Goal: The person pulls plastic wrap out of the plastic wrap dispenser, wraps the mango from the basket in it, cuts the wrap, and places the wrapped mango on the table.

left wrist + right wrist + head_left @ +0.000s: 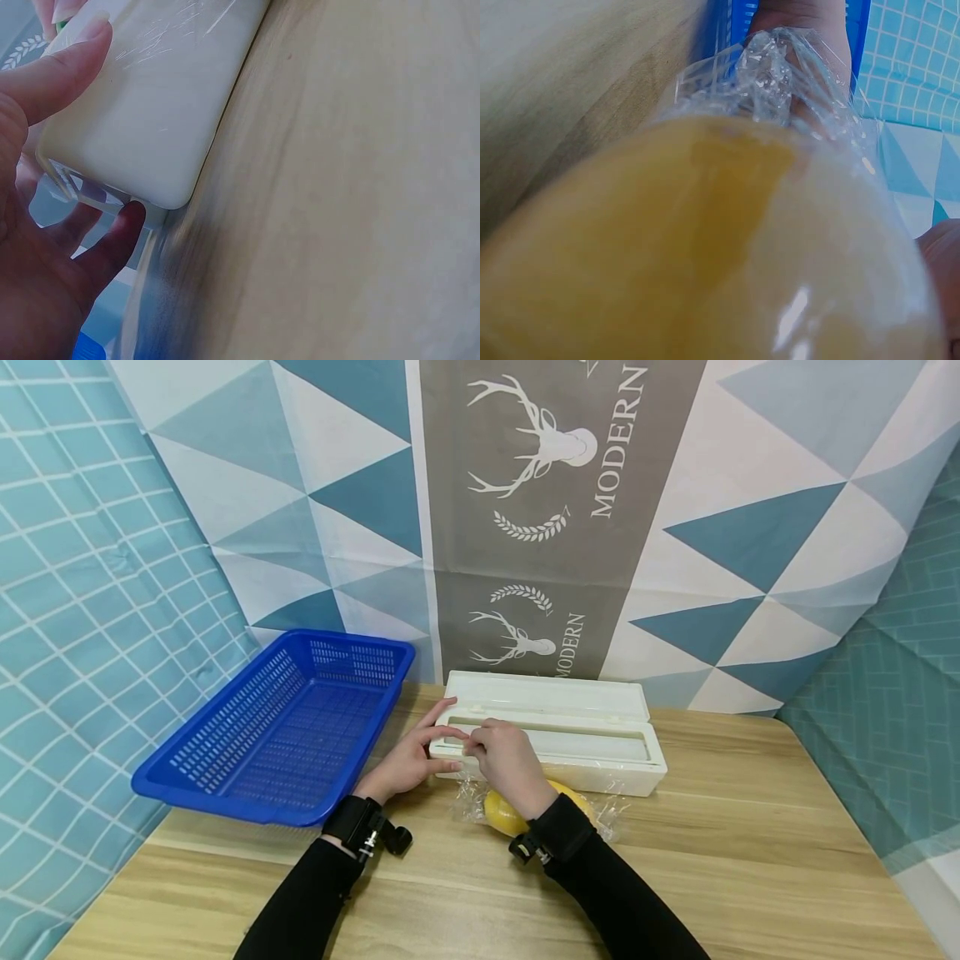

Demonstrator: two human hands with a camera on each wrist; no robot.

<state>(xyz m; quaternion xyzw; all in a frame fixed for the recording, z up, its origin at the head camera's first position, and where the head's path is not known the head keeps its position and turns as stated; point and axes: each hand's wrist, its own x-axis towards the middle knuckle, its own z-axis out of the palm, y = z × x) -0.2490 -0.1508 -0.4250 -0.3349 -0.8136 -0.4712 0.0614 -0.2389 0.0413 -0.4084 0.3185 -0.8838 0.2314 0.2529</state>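
A white cling film dispenser [600,777] lies on the table with its lid tipped back; clear film overlaps its front. My left hand [408,764] grips the dispenser's left end, thumb on the front face and fingers around the end in the left wrist view. The right hand [510,764] is curled over the front edge near that end, finger and thumb pinching. A small green slide cutter [61,26] shows at its fingertips, mostly hidden. Below the right wrist sits a yellow fruit [504,814] in crinkled clear film [765,75]; it fills much of the right wrist view.
A blue plastic basket [360,760] with perforated sides stands left of the dispenser, close to my left wrist. Patterned cloth [360,485] rises behind the wooden table [750,843]. Tile-patterned sheets [82,568] hang at both sides.
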